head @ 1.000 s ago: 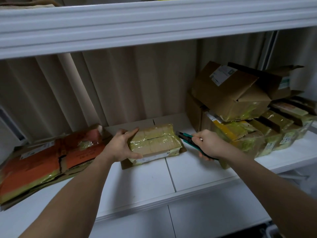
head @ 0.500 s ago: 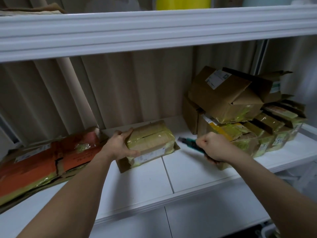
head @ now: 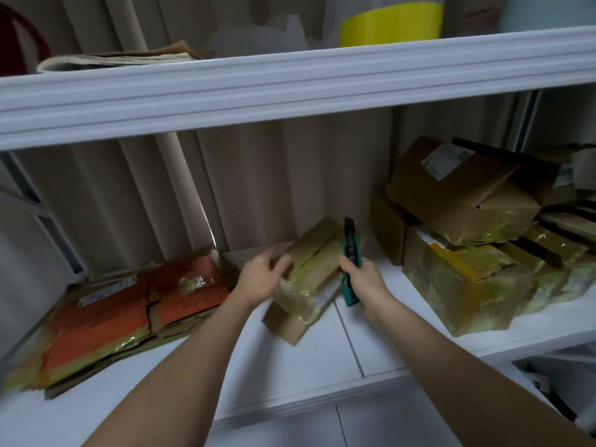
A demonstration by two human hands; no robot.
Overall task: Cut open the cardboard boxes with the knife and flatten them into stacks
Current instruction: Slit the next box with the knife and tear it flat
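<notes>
Flattened stack [head: 122, 304] left; held box [head: 309, 272] centre; box pile [head: 477, 240] right.

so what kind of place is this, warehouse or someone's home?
Probably a home storage nook, not a warehouse. White shelving in front of a curtain, a heap of used taped cardboard boxes on the right, and flattened cardboard stacked on the left.

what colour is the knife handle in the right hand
Teal green with a black tip, seen in the head view: knife, right hand.

A yellow tub [head: 392, 24] and folded papers [head: 116, 59] sit on the upper white shelf [head: 290, 82].
</notes>
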